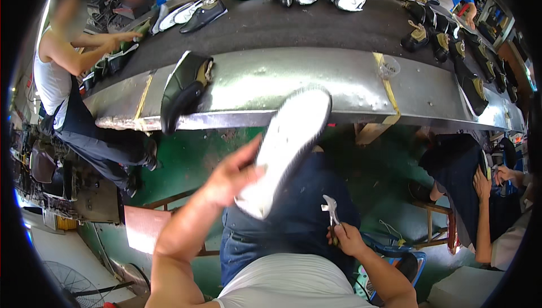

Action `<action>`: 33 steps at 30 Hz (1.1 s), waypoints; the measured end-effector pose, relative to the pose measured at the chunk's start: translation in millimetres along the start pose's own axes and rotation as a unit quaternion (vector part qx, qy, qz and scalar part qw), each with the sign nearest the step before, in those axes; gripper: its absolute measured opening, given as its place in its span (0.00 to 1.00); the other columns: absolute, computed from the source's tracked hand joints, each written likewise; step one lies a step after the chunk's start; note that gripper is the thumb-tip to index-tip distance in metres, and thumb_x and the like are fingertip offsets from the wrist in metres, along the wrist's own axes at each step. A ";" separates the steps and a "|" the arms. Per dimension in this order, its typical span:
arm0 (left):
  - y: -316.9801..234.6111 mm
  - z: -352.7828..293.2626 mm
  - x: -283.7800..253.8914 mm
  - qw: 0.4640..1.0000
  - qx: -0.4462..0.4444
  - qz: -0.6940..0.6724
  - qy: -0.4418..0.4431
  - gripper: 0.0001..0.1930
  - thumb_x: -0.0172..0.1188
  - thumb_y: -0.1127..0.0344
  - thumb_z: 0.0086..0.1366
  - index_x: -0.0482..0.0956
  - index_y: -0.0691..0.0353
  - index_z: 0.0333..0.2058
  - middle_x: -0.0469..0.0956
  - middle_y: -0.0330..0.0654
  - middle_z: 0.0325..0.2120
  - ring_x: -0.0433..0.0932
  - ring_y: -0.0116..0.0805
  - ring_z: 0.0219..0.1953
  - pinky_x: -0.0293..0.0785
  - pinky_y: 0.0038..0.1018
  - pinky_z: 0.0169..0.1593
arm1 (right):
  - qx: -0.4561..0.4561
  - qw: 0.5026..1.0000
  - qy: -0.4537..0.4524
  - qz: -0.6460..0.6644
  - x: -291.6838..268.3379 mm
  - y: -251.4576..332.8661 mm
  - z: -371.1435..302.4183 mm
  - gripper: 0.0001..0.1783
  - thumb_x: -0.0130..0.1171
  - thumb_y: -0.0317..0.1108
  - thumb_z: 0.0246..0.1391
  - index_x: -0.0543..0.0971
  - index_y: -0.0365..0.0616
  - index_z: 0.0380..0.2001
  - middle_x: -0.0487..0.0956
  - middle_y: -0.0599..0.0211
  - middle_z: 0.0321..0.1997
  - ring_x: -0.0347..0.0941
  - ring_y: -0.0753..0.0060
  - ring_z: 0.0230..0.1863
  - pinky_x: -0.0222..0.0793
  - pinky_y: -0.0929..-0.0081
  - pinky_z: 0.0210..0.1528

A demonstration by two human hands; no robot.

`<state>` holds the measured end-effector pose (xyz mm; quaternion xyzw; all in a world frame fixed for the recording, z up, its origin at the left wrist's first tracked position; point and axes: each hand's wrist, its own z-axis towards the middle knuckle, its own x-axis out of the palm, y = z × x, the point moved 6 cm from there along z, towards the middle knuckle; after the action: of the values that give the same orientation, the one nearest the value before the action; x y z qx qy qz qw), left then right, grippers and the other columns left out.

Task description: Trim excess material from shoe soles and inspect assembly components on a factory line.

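The left hand (pixel 228 178) is closed on a long shoe with a smooth white bottom and a dark, finely ridged rim (pixel 296 138), its thumb over the white face; motion blurs both. The shoe is raised at a slant above the lap, its broad end reaching across the bench edge in this view. The right hand (pixel 347 240) is wrapped around the handles of a silvery metal pincer-like tool with a curved head (pixel 329 209), held upright over the dark blue trousers (pixel 282 226).

Beyond lies a long bench top of dented, shiny grey sheet metal (pixel 254 82), crossed by yellow tape strips (pixel 385 85). A black shoe with a tan lining (pixel 182 93) leans over its edge; a clear plastic cup (pixel 388 67) stands to the right. Behind runs a matt dark belt (pixel 265 34), with white-bottomed and black shoes along its far side. A person in a white sleeveless top (pixel 53 79) stands at left; another sits at right, above a green floor (pixel 183 158).
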<state>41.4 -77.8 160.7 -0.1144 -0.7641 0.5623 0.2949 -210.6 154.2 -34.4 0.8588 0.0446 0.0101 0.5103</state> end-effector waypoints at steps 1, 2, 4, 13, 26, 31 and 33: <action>-28.7 27.0 -0.1 1.000 -0.008 0.014 -0.017 0.40 0.64 0.69 0.64 0.52 0.68 0.70 0.71 0.49 0.61 0.76 0.36 0.56 0.74 0.32 0.58 | 0.008 0.999 0.017 0.040 1.3 -6.5 5.9 0.24 0.43 0.47 0.71 0.77 0.33 0.42 0.81 0.63 0.32 0.78 0.75 0.30 0.73 0.75 0.36; -54.0 60.2 -2.2 0.999 -0.016 0.026 -0.031 0.40 0.64 0.70 0.64 0.53 0.68 0.70 0.73 0.49 0.59 0.78 0.36 0.53 0.77 0.31 0.54 | 0.015 0.996 0.031 0.079 0.3 -11.4 11.8 0.24 0.43 0.46 0.72 0.77 0.33 0.42 0.81 0.63 0.33 0.78 0.75 0.31 0.74 0.75 0.36; -95.6 136.2 -8.1 0.996 -0.036 0.069 -0.030 0.38 0.62 0.71 0.65 0.53 0.66 0.70 0.76 0.48 0.55 0.80 0.34 0.49 0.80 0.31 0.50 | 0.068 0.988 0.065 0.126 -2.1 -25.6 18.4 0.23 0.42 0.44 0.73 0.73 0.30 0.47 0.79 0.58 0.38 0.77 0.68 0.35 0.75 0.68 0.43; -127.1 378.4 -75.7 0.438 0.133 0.880 -0.126 0.30 0.57 0.60 0.67 0.65 0.58 0.66 0.65 0.47 0.66 0.66 0.53 0.65 0.62 0.45 0.67 | 0.076 0.976 0.094 0.181 -0.2 8.6 29.5 0.23 0.39 0.43 0.73 0.74 0.31 0.48 0.81 0.57 0.40 0.80 0.66 0.37 0.74 0.71 0.41; -167.4 73.3 -170.7 0.610 0.089 0.688 -0.382 0.45 0.69 0.51 0.57 0.60 0.77 0.63 0.66 0.66 0.61 0.64 0.58 0.65 0.61 0.40 0.68 | 0.083 0.983 0.056 0.152 -10.5 4.0 31.6 0.29 0.36 0.50 0.73 0.75 0.32 0.46 0.82 0.56 0.36 0.81 0.67 0.30 0.67 0.81 0.20; -135.5 7.0 -217.0 0.748 -0.031 0.544 -0.378 0.50 0.74 0.50 0.52 0.60 0.81 0.62 0.80 0.57 0.42 0.81 0.45 0.40 0.77 0.35 0.46 | 0.105 0.982 0.071 0.141 -0.9 -0.7 34.0 0.27 0.38 0.51 0.73 0.75 0.35 0.46 0.82 0.60 0.37 0.81 0.70 0.31 0.65 0.80 0.20; -133.4 13.7 -231.3 0.848 -0.004 0.433 -0.306 0.40 0.72 0.55 0.54 0.68 0.81 0.56 0.81 0.46 0.31 0.79 0.35 0.28 0.76 0.31 0.34 | 0.096 0.985 0.088 0.113 5.6 7.3 32.9 0.29 0.37 0.52 0.72 0.75 0.34 0.46 0.82 0.58 0.36 0.81 0.68 0.31 0.67 0.79 0.20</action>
<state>239.4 -251.3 207.2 -0.2565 -0.6908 0.6364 -0.2280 -202.5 122.3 -43.9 0.8989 -0.0070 0.1389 0.4155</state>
